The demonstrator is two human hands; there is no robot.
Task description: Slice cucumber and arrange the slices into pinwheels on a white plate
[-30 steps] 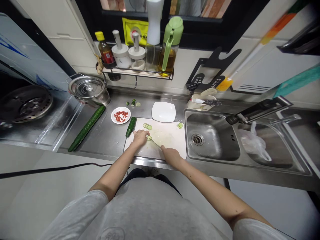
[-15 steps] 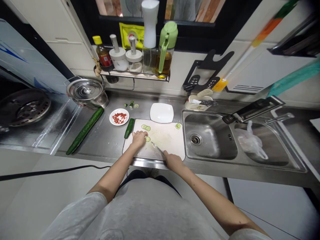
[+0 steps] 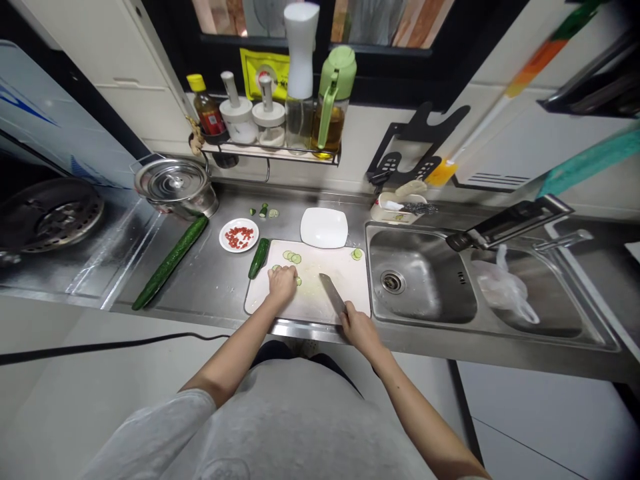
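Cucumber slices dot a white cutting board beside a sink as the right hand clenches a kitchen knife over the board and the left hand sits among slices, its grip hidden from view.

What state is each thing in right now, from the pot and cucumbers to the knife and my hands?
Pot: covered
Long cucumber: looks whole, unpeeled
Short cucumber: unpeeled, at the board's left edge
Slices: cut, some overlapping
Red bits: chopped
Sauce bottle: capped, upright
Bag: crumpled
Knife: held
Right hand: grip closed on the knife
Left hand: over the board, grip unclear
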